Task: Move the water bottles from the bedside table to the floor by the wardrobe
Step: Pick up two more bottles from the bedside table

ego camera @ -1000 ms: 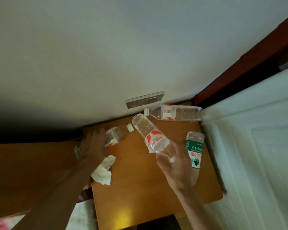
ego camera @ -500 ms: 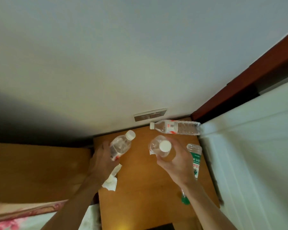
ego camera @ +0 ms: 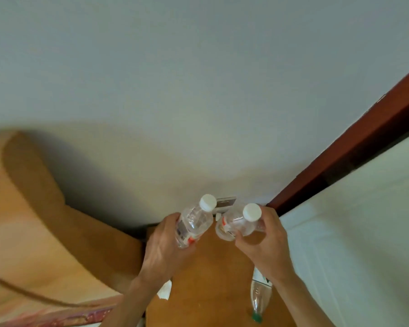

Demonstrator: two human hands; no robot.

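My left hand [ego camera: 163, 246] grips a clear water bottle [ego camera: 194, 223] with a white cap and a red-and-white label, lifted above the wooden bedside table [ego camera: 210, 279]. My right hand [ego camera: 267, 241] grips a second clear bottle [ego camera: 238, 223] with a white cap, held upright just right of the first. A green-capped bottle [ego camera: 258, 298] lies on the table near its right edge, partly hidden by my right forearm. The bottle that lay at the back of the table is hidden behind my hands.
A crumpled white tissue [ego camera: 164, 290] lies at the table's left edge. A wooden headboard [ego camera: 45, 220] stands to the left, a white wardrobe door [ego camera: 352, 232] to the right with a dark red frame [ego camera: 340, 159]. A wall socket plate [ego camera: 225, 202] sits behind the bottles.
Both hands have lifted their bottles off the table and brought them closer together. The view has tilted up, showing more wall and headboard.
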